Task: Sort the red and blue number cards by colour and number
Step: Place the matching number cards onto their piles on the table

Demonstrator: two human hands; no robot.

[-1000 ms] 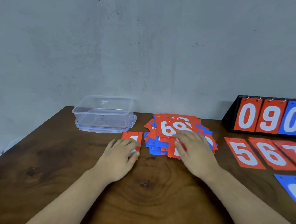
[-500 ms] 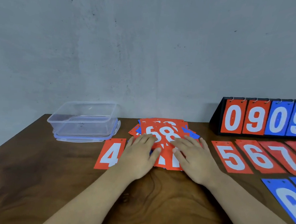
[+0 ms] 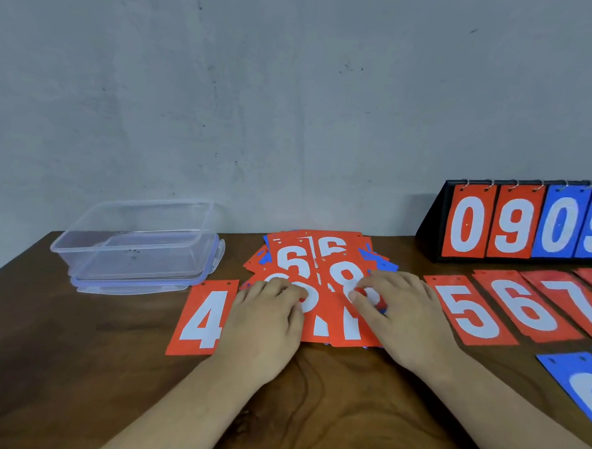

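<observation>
Your left hand (image 3: 265, 322) and right hand (image 3: 404, 319) lie palm-down on the mixed card pile (image 3: 320, 256) at the middle of the wooden table (image 3: 74, 367), fingers spread and pressing its top cards, pinching nothing; a red 4 card (image 3: 202, 317) lies just left of the pile; red 5 (image 3: 468, 312), red 6 (image 3: 523, 308) and red 7 (image 3: 578, 301) lie in a row to its right.
</observation>
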